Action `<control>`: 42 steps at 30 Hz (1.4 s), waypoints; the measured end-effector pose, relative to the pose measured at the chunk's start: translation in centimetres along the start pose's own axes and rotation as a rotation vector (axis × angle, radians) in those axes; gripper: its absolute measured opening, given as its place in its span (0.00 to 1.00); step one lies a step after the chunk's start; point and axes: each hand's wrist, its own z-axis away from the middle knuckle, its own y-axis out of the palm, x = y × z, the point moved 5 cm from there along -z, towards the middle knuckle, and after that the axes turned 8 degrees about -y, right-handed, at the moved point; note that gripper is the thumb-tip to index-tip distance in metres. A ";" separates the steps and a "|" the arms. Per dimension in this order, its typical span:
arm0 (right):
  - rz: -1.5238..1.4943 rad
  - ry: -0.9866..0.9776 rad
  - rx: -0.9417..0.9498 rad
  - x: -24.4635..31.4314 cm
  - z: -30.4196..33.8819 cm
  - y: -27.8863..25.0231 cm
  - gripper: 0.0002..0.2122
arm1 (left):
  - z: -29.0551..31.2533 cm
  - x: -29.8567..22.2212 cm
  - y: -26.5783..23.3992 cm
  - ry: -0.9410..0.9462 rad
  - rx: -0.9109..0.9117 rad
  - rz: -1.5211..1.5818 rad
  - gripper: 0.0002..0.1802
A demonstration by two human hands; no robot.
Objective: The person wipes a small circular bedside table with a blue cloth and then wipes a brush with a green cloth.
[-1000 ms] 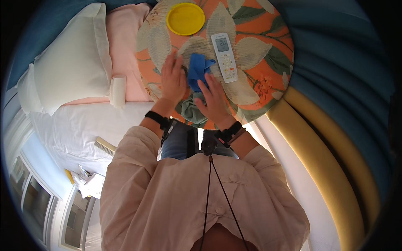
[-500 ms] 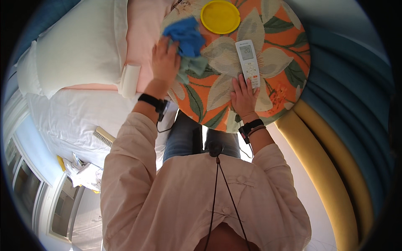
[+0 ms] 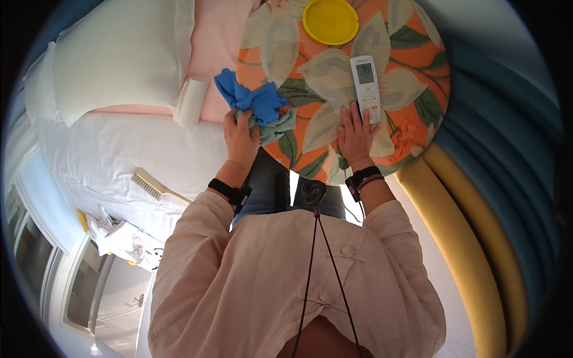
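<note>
At the near left edge of the round floral tabletop (image 3: 280, 51), my left hand (image 3: 242, 137) has its fingers bent over a crumpled grey-green cloth (image 3: 277, 127). A blue cloth (image 3: 250, 100) lies bunched against it, just beyond my fingertips. My right hand (image 3: 356, 140) lies flat with its fingers stretched out, and the fingertips touch the lower end of a white remote control (image 3: 365, 86). The remote rests face up, its small screen pointing away from me. Part of the grey-green cloth is hidden under the left hand and the blue cloth.
A round yellow dish (image 3: 330, 22) sits at the far side of the tabletop. To the left is a bed with a white pillow (image 3: 119, 56), a white roll-shaped item (image 3: 191, 102) and a wooden-handled brush (image 3: 149, 184). Blue and yellow padded cushioning (image 3: 465, 238) curves along the right.
My left hand has come nearer to me, drawing both cloths toward the tabletop's near left edge. The right hand stays by the remote. The whole view has shifted slightly.
</note>
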 end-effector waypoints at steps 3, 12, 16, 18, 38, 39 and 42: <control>0.022 -0.014 0.004 -0.1 0.0 0.0 0.20 | 3.9 -0.9 0.1 -0.023 0.088 -0.088 0.20; 0.066 -0.048 0.057 0.0 -0.6 -2.9 0.19 | 11.6 -8.7 5.7 0.045 0.484 0.293 0.28; -0.227 0.080 -0.254 -3.7 2.9 -7.2 0.20 | 8.7 -11.5 4.6 0.088 0.258 0.125 0.35; -0.245 0.384 -0.284 -5.9 6.1 -8.1 0.22 | 6.1 -9.6 2.2 0.010 -0.010 0.165 0.37; -1.316 1.427 -0.387 -12.8 19.0 -6.2 0.09 | 2.2 0.0 2.3 -0.747 0.082 0.880 0.09; -1.328 1.362 -0.490 -12.2 18.6 -7.2 0.08 | 2.2 -0.9 1.0 -0.588 0.038 0.945 0.08; -1.345 1.422 -0.812 -8.5 17.8 -9.1 0.02 | 1.6 -2.2 -1.8 -0.494 -0.043 1.070 0.04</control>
